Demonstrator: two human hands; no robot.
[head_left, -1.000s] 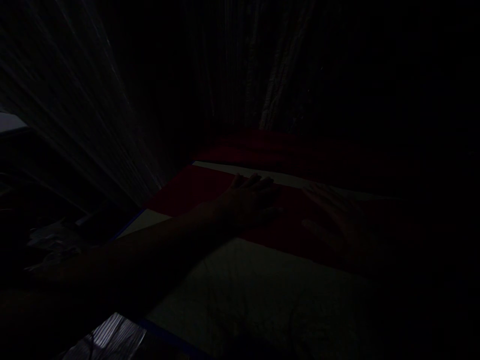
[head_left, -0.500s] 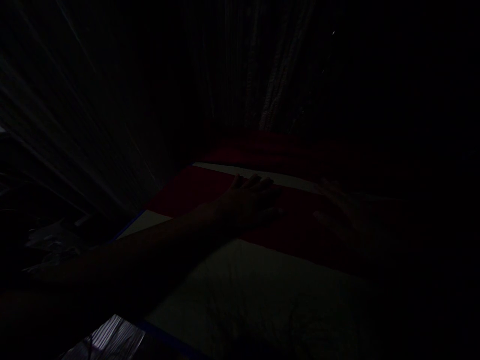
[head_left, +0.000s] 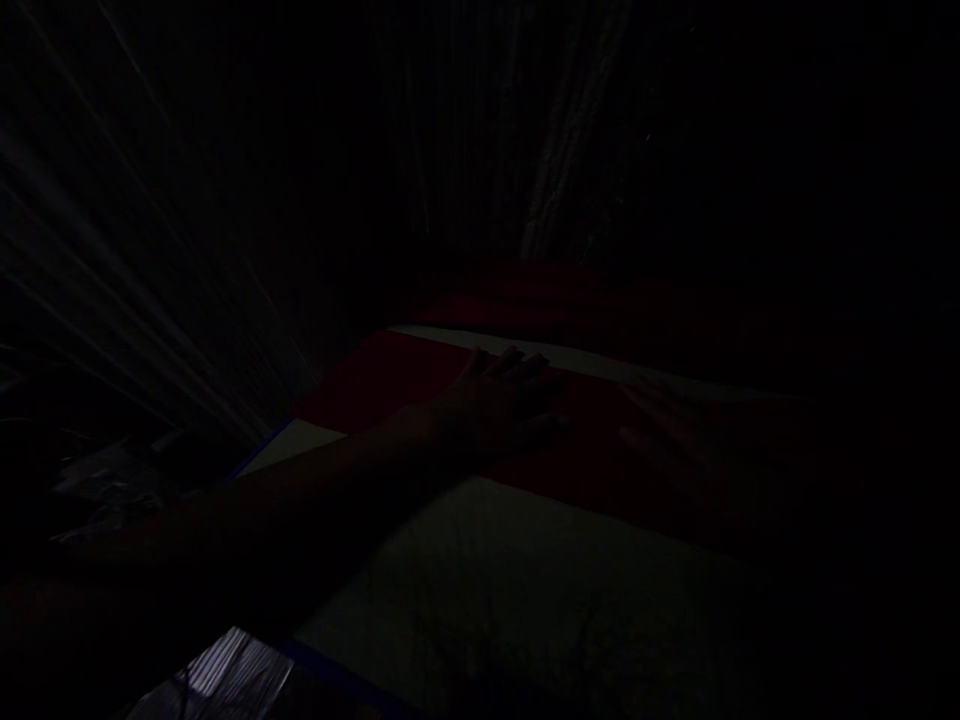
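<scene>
The head view is very dark. A cloth or sheet (head_left: 525, 560) with broad red and pale bands and a blue edge lies spread out before me. My left hand (head_left: 499, 405) rests flat on a red band, palm down with its fingers spread. To its right, my right hand (head_left: 682, 440) is only faintly visible, stretched over the same red band with fingers extended. It is low over the cloth; whether it touches cannot be made out. Neither hand shows anything held.
Pale threads or strands (head_left: 555, 170) hang at the far side, and a streaked, folded surface (head_left: 135, 260) slopes along the left. Crumpled shiny material (head_left: 112, 480) lies at the left edge. A ribbed, light-catching piece (head_left: 232, 665) shows at bottom left. The right side is black.
My right hand has moved slightly to the left and lower, its fingers flatter toward the cloth. My left hand has stayed in place.
</scene>
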